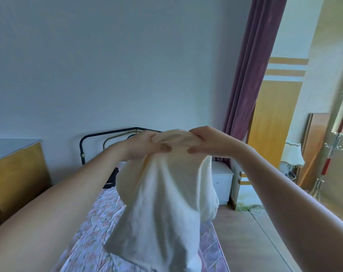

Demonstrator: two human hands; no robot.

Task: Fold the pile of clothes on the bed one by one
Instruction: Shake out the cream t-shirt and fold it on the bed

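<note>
White garment (pixel 162 203) hangs gripped by both hands above the bed (pixel 92 228).

A home bedroom. Beneath the raised hands, a bed (pixel 92 228) with floral sheet and black metal headboard (pixel 108 134). Left of the hands, a wooden desk (pixel 15 173). Right of them, a purple curtain (pixel 251 75), white nightstand (pixel 221 181), wooden wardrobe (pixel 272 118), fringed table lamp (pixel 292 154), metal coat stand (pixel 335 150).
</note>
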